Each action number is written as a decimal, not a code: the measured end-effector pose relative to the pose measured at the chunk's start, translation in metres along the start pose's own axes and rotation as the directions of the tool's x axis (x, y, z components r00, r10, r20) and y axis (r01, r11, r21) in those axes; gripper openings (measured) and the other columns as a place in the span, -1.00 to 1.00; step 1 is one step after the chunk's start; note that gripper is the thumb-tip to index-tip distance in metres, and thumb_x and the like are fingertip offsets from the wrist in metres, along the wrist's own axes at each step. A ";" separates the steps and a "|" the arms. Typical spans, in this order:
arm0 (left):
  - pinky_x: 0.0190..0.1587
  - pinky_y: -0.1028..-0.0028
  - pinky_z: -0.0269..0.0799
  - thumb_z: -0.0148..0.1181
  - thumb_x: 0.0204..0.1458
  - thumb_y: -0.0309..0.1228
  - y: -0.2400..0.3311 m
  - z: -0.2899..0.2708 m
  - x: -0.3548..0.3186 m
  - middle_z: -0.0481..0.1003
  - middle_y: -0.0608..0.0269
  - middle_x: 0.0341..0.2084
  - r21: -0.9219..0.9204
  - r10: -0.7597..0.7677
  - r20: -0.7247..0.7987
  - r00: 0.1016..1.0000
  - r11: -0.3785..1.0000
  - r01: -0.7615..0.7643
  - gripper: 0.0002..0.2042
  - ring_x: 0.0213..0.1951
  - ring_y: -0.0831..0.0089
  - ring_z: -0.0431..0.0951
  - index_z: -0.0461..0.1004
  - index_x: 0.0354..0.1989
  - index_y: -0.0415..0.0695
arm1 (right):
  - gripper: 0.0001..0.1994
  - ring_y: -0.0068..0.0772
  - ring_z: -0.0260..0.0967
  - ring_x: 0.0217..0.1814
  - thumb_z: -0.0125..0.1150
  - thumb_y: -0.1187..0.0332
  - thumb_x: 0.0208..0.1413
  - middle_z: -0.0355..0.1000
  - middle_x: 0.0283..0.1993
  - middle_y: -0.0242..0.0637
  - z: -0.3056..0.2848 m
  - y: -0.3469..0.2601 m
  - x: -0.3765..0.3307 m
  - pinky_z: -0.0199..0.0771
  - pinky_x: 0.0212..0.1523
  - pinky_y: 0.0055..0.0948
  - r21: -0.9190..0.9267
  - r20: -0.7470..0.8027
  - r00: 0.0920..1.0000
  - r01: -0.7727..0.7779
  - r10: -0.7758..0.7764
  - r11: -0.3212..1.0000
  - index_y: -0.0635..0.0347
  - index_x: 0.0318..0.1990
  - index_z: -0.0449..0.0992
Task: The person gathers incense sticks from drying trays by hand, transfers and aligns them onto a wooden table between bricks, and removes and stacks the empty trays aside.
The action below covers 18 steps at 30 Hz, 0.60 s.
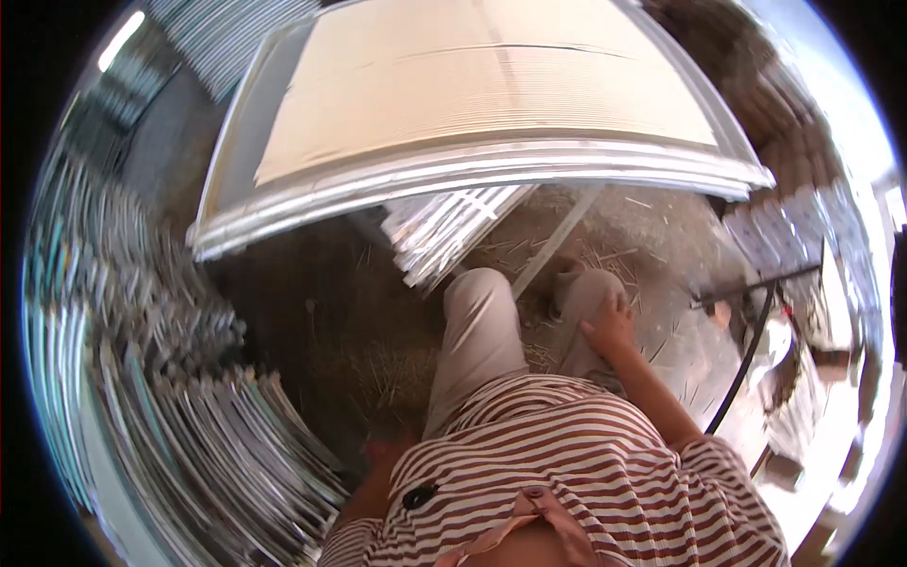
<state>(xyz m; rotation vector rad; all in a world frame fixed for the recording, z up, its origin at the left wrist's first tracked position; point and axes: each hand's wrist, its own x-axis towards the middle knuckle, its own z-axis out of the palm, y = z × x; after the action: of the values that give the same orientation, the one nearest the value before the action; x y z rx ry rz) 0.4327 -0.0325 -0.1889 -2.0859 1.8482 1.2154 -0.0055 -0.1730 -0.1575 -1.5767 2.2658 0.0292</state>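
My right hand [611, 326] rests flat on my right knee [588, 295], fingers spread, holding nothing. My left hand [383, 455] hangs low beside my left hip, partly hidden behind my brown-and-white striped shirt [567, 463]; whether its fingers are closed is unclear. My left leg [477, 331] in light trousers steps forward toward a metal-framed table [472, 175] that carries a stack of pale flat sheets [491, 85]. The picture is blurred by motion.
Stacks of thin shiny metal strips [227, 454] lie at the lower left, and another bundle [449, 227] lies under the table. A black rod or hose [746, 350] crosses at the right. The dirt floor [652, 236] is strewn with straw. White sacks [794, 227] stand far right.
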 end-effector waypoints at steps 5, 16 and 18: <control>0.06 0.18 0.35 0.03 0.14 -0.26 0.005 -0.006 0.006 0.40 -0.12 0.02 -0.159 -0.004 0.093 0.996 0.987 0.019 -0.59 0.03 -0.02 0.43 0.34 0.16 -0.10 | 0.02 0.13 -0.20 0.46 0.39 0.13 -0.14 -0.19 0.44 0.11 -0.011 0.010 0.006 -0.04 0.39 -0.12 -0.017 -0.032 0.978 -0.205 0.204 0.979 0.13 0.41 -0.18; 0.09 0.18 0.34 0.04 0.05 -0.26 -0.012 -0.004 0.023 0.38 0.01 0.10 -0.177 -0.036 -0.038 0.999 0.984 0.029 -0.59 0.07 0.05 0.42 0.41 0.12 0.05 | 0.05 0.18 -0.19 0.45 0.38 0.06 -0.15 -0.20 0.43 0.18 0.002 -0.011 0.040 -0.06 0.39 -0.08 -0.261 0.010 0.972 -0.224 0.234 0.939 0.14 0.41 -0.21; 0.09 0.18 0.34 0.05 0.04 -0.27 -0.013 -0.009 0.022 0.39 0.02 0.10 -0.182 -0.130 0.063 0.989 0.973 0.140 -0.59 0.07 0.06 0.42 0.41 0.12 0.05 | 0.05 0.26 -0.18 0.43 0.37 0.03 -0.15 -0.24 0.44 0.17 -0.002 -0.009 0.042 -0.01 0.37 -0.03 -0.291 0.036 0.972 -0.212 0.232 0.933 0.11 0.41 -0.21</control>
<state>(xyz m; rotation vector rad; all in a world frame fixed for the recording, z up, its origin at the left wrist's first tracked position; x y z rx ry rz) 0.4471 -0.0517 -0.2022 -2.2092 1.5972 1.4409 -0.0108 -0.2144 -0.1675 -1.4130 2.4580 0.4857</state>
